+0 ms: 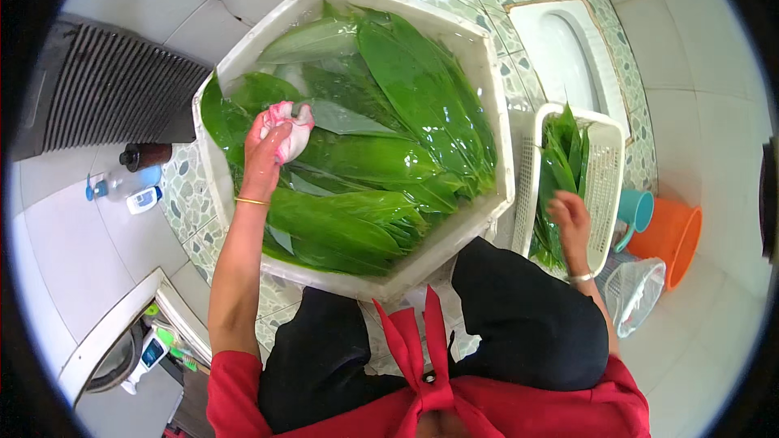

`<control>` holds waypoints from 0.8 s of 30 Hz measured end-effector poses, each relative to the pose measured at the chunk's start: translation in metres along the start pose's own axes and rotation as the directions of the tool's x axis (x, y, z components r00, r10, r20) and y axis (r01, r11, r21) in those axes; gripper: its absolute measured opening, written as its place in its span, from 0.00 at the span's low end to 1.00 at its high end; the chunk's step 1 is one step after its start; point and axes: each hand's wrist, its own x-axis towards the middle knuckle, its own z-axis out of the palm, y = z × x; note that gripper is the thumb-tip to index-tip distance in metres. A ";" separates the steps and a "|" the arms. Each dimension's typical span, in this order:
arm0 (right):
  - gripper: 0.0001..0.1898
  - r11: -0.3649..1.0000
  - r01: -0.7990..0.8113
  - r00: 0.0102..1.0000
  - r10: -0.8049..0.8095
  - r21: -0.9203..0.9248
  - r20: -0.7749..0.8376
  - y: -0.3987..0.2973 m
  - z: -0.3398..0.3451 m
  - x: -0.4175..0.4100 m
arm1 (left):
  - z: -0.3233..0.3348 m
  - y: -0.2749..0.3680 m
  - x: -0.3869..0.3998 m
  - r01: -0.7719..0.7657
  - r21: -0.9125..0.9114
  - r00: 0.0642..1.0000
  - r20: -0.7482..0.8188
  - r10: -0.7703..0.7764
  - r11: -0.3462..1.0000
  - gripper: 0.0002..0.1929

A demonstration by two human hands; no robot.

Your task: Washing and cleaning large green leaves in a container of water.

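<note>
My left hand [266, 145] grips a wet white cloth with pink edges [292, 132] over the left side of a large white tub [505, 134]. Broad green leaves [395, 73] lie in the water inside the tub, some under the surface. To the right, my right hand [569, 210] hovers over or touches a white plastic basket [613, 176] that holds more long green leaves [557, 164]. The fingers of my right hand are curled and slightly blurred; I see no leaf between them, and whether they touch the leaves is unclear.
Right of the basket stand a turquoise mug [636, 210], an orange bucket [681, 243] and a lined waste bin [636, 298]. A white squat toilet [563, 55] lies behind the basket. Bottles [131, 184] and a dark ribbed panel [128, 88] are left of the tub.
</note>
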 end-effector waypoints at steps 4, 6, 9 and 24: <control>0.11 0.915 0.395 0.817 -0.309 -0.082 0.487 -0.049 0.109 0.039 | 0.002 -0.001 -0.005 0.071 -0.144 0.997 0.007 -0.071 0.987 0.16; 0.12 0.748 0.645 0.667 -0.449 -0.159 0.595 -0.059 0.152 0.050 | 0.010 0.002 -0.010 0.071 -0.124 0.997 0.031 -0.068 0.990 0.16; 0.12 0.579 0.755 0.613 -0.458 -0.308 0.644 -0.062 0.192 0.062 | 0.029 0.011 -0.015 0.053 -0.059 0.997 0.063 -0.049 0.997 0.17; 0.06 0.993 0.103 0.735 -0.040 -0.053 0.677 -0.050 0.215 0.063 | 0.072 -0.086 -0.010 -0.623 0.716 0.781 0.594 0.193 0.315 0.19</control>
